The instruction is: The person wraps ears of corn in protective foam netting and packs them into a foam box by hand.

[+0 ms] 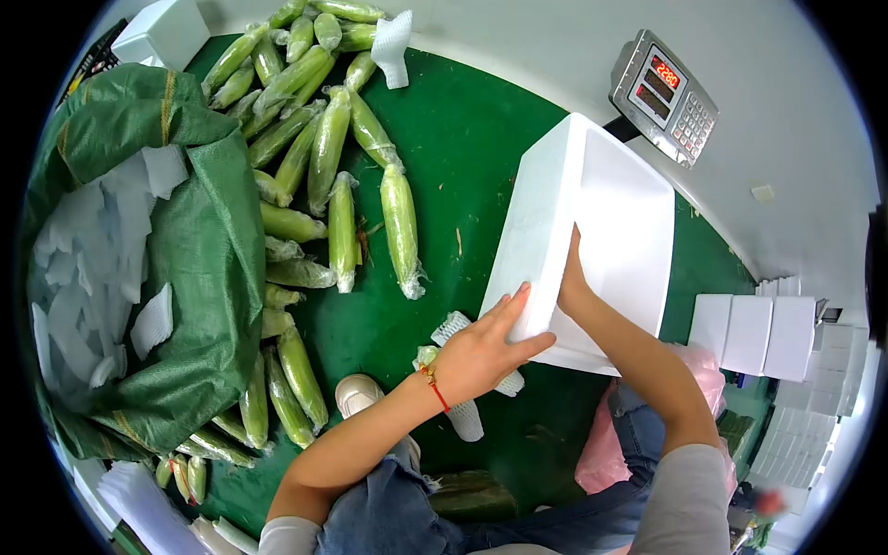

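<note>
Apparent step: positioning. Left hand [479,353] grips white rectangular foam box [631,222]; right hand [573,277] inside, grip unclear. Next likely requires steady support.

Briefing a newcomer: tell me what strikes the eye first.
The white foam box, tilted and gaping right of centre, dominates. Wrapped corn cobs crowd the green floor at left, beside a sack of foam sheets. Red digits glow on the scale at upper right.

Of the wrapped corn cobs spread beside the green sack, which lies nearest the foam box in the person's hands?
The rightmost wrapped corn cob; the others there lie farther left, away from the held foam box.
</note>
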`<state>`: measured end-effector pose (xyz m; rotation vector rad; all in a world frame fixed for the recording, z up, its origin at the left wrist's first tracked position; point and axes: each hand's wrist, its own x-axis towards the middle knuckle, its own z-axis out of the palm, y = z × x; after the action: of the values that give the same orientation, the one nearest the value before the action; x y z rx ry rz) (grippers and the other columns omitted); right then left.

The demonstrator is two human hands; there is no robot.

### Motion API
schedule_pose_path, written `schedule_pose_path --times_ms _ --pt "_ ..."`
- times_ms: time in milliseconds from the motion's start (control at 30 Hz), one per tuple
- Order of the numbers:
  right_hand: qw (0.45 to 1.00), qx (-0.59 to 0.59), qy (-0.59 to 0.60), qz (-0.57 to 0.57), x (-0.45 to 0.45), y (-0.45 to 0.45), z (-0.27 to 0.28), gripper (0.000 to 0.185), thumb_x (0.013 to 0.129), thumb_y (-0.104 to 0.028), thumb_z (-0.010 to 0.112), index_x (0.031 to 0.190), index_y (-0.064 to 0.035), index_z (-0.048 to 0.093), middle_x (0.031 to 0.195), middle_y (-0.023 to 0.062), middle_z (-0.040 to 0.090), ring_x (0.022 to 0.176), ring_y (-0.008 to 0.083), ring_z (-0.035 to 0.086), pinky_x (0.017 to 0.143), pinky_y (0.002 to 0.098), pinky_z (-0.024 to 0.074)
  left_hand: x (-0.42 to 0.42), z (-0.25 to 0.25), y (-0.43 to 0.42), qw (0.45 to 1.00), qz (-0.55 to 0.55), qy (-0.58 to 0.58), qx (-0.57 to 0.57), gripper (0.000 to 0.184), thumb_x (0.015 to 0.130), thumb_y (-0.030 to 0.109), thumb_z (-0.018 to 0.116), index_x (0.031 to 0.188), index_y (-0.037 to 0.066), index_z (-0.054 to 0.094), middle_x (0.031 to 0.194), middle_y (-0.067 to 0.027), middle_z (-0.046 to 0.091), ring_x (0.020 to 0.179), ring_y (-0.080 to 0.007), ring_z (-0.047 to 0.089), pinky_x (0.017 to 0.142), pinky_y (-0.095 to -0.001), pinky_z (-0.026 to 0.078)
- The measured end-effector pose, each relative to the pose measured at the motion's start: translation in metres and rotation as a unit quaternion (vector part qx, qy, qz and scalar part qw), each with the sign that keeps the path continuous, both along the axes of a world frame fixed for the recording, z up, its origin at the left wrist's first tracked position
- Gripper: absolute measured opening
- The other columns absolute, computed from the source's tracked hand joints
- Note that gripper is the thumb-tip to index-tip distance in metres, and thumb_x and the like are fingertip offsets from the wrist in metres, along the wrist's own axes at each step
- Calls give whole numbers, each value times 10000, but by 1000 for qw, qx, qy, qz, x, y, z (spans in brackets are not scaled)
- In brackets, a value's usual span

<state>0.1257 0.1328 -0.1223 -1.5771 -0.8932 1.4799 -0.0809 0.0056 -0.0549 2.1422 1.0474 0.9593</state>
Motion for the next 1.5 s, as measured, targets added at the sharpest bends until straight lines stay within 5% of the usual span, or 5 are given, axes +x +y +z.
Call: schedule_pose_path --times_ms 100,233,333,500,1500 --pt "989 -88 -115 -7 -13 -2 45 757 860 -238 596 1446 -38 162 1373 197 389 1230 282 441 1014 403 388 -2 3 4 1000 -1 -2 -3 395 743 118 705 1115 231 639 1426 -257 326 1161 -347 545 833 -339 529" --pt "982 -113 141 -52 29 -2 75 469 797 -141 605 1223 -6 460 1136 129 587 1030 260 590 955 402 470 -20 15 7 998 -12 26 -62 433 697 59 701 1097 207 626 1440 -236 326 982 -352 632 725 -359 558" --pt "972 154 -109 143 48 -1 121 515 750 -143 689 1214 -51 484 1148 112 559 1103 260 527 995 382 418 -21 18 11 998 -29 47 -39 439 703 45 689 1104 209 613 1439 -251 318 1021 -363 616 727 -358 559" --pt "457 520 -578 433 74 18 109 401 768 -130 652 1151 -196 552 1224 2 532 1230 237 429 1066 570 283 -9 25 15 995 -62 64 -54 474 673 9 702 1106 175 601 1443 -255 310 1115 -381 568 804 -380 542" --pt "484 487 -474 551 57 -7 56 460 834 -117 575 1260 -276 509 1299 41 454 1287 261 368 1008 645 336 1 19 0 993 -44 102 -50 568 589 -5 736 1110 183 608 1437 -282 303 1066 -396 595 724 -368 557"
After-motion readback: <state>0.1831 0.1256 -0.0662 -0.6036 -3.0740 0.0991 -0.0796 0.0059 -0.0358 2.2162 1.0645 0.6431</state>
